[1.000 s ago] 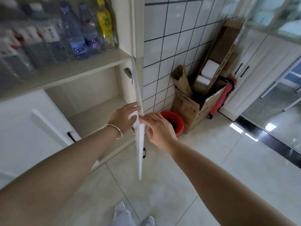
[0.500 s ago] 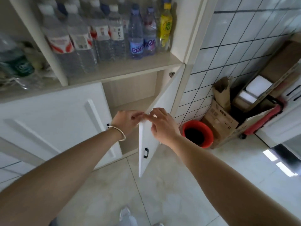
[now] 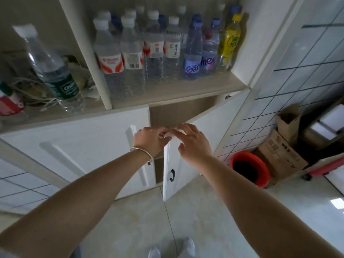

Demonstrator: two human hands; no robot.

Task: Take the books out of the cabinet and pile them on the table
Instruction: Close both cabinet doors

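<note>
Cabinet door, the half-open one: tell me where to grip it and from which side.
Grip the cabinet door by its black handle from the front, outer face. The handle stands proud near the free edge, far from the hinge; both hands now sit at its top corner.

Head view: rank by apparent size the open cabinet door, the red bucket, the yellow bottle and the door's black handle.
1. Open cabinet door
2. Red bucket
3. Yellow bottle, though it stands farther away, so true order with the bucket is unsure
4. Black handle

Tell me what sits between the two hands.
In the head view, the top corner of the half-open white cabinet door lies between the left hand and right hand; both touch its upper edge.
</note>
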